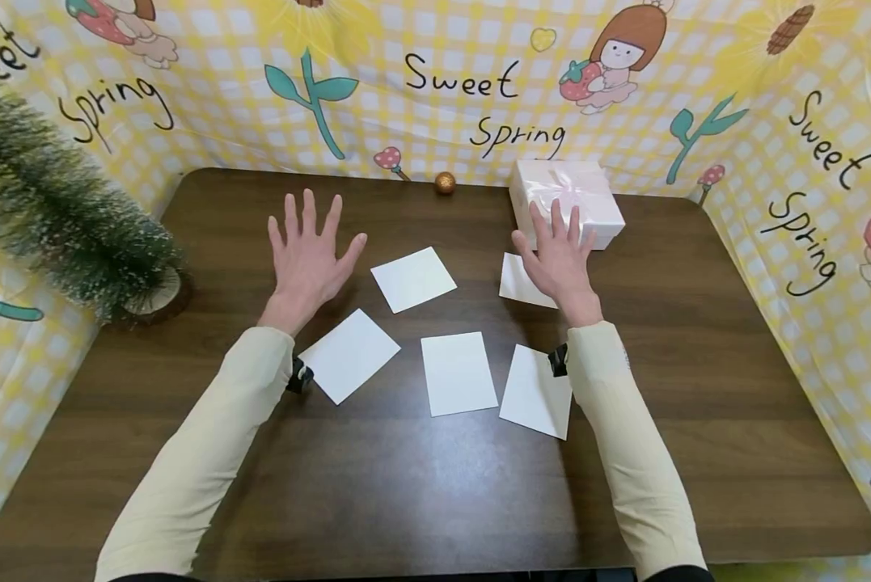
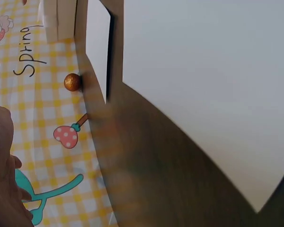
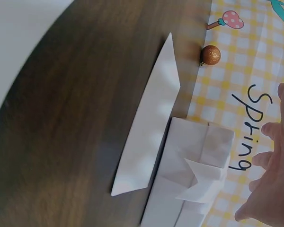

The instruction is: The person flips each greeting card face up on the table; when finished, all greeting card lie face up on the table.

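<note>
My left hand [image 1: 306,263], fingers spread and straight, is above the left part of the table, holding nothing. Nearest to it are a white card [image 1: 351,356] by the wrist and another white card [image 1: 414,280] to its right. My right hand [image 1: 562,267] is spread too, with nothing in its grasp. In the head view it partly covers a third white card [image 1: 517,279] and the front of a white gift box [image 1: 569,182] with a ribbon bow. Another card [image 1: 458,373] lies at centre front, and one more [image 1: 533,396] is partly behind the right wrist.
A round gold-brown ball [image 1: 445,183] sits at the table's back edge. On the left, a small artificial tree [image 1: 64,210] leans in over the dark wooden table [image 1: 377,501]. Yellow checked cloth [image 1: 435,113] with cartoon prints hangs around the back and sides.
</note>
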Tool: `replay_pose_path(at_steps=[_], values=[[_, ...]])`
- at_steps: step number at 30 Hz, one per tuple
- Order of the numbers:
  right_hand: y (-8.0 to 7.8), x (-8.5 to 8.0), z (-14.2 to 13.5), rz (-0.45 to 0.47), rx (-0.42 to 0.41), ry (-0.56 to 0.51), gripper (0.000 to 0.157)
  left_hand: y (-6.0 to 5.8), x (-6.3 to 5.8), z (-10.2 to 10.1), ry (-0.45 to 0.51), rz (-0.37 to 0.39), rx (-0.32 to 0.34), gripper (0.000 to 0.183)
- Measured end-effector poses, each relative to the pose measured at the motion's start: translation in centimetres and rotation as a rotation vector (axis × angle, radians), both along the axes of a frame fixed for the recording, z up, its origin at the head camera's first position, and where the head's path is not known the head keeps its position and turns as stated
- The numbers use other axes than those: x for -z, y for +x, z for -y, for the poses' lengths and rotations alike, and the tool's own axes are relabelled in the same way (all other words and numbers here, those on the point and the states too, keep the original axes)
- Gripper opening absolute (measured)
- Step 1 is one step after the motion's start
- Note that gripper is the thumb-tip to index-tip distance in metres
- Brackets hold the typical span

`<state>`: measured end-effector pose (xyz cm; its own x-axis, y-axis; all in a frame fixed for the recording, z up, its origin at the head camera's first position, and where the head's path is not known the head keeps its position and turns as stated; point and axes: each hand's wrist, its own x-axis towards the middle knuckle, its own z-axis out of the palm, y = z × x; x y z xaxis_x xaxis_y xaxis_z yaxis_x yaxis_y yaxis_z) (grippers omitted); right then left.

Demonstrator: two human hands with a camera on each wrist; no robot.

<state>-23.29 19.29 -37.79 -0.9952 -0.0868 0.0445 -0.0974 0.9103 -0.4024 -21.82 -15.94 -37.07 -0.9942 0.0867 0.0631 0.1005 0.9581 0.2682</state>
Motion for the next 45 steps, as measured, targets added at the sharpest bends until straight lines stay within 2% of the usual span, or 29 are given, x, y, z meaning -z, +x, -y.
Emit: replay_pose_path(at_steps=[4, 7, 10, 13, 15, 18, 21, 23, 28, 33, 38, 45], values=[[-0.1, -0.3, -0.6, -0.022, 0.004, 0.001, 0.068, -0.5, 0.3, -0.8, 0.022, -0.002, 0.015, 0.077], [-0.1, -0.8, -1.1, -0.102, 0.007, -0.005, 0.067, -0.9, 0.3, -1.8, 0.050, -0.006, 0.060, 0.075], [0.2, -0.9, -1.7, -0.211, -0.019, -0.003, 0.063, -1.1, 0.1, -3.6, 0.049, 0.008, 0.170, 0.068], [0.6, -0.5, -2.3, -0.263, -0.110, 0.036, 0.058, -1.3, -0.1, -6.2, -0.010, 0.045, 0.327, 0.059], [1.0, -0.1, -2.8, -0.239, -0.181, 0.062, 0.058, -1.4, -0.1, -8.2, -0.067, 0.061, 0.438, 0.054], [1.7, 0.5, -3.8, -0.140, -0.255, 0.096, 0.061, -1.5, 0.1, -11.2, -0.137, 0.082, 0.582, 0.052], [2.3, 1.1, -5.2, -0.041, -0.280, 0.113, 0.067, -1.7, 0.6, -13.8, -0.192, 0.103, 0.687, 0.055], [2.5, 1.4, -6.1, 0.003, -0.291, 0.118, 0.072, -2.1, 1.0, -15.3, -0.222, 0.123, 0.728, 0.058], [2.8, 1.9, -8.3, 0.066, -0.321, 0.145, 0.085, -2.8, 1.9, -17.7, -0.275, 0.178, 0.765, 0.060], [2.9, 2.0, -9.8, 0.100, -0.340, 0.199, 0.089, -3.2, 2.7, -19.0, -0.309, 0.199, 0.768, 0.057], [2.5, 2.3, -10.2, 0.077, -0.383, 0.222, 0.089, -3.4, 3.7, -19.3, -0.319, 0.235, 0.763, 0.052], [1.9, 2.9, -10.6, 0.040, -0.473, 0.266, 0.085, -3.6, 4.9, -19.6, -0.263, 0.218, 0.749, 0.047]])
